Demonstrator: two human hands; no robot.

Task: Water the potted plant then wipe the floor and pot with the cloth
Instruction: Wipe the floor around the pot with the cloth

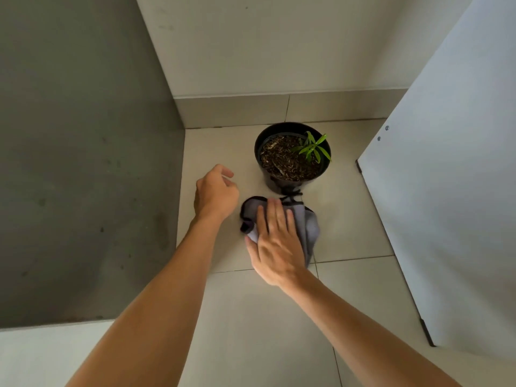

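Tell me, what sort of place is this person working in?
Probably a corner inside a home, perhaps a hallway or balcony nook. The floor is large pale tiles with a tiled skirting, plain walls meet behind a black pot with a small plant, and a white panel stands alongside.

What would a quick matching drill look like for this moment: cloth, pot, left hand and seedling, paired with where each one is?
Things:
1. cloth
2. pot
3. left hand
4. seedling

Places:
A. loosely curled, left of the pot, holding nothing
B. flat on the floor tile under the right hand
C. right side of the soil
D. standing on the floor near the wall corner

Pairs: 1-B, 2-D, 3-A, 4-C
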